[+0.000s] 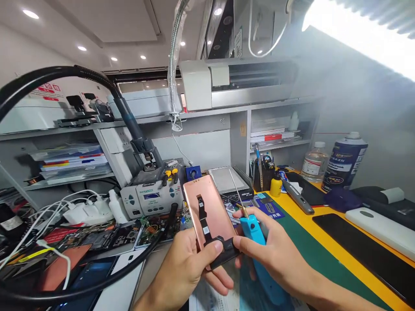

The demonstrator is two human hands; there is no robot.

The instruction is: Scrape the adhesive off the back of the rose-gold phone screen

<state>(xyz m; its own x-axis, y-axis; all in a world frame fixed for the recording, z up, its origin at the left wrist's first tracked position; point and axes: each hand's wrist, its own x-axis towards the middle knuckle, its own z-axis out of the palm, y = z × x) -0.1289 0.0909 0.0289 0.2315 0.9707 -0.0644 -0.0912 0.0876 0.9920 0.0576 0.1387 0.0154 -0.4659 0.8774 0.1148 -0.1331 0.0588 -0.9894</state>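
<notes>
We note the soldering station (151, 196) at eleven o'clock of our left hand (186, 270), which grips the lower end of a copper phone (210, 203), held nearly upright. At its three o'clock our right hand (279, 257) clasps a blue tool (251, 226), thin blade pointing to eleven o'clock just beside the phone.
</notes>
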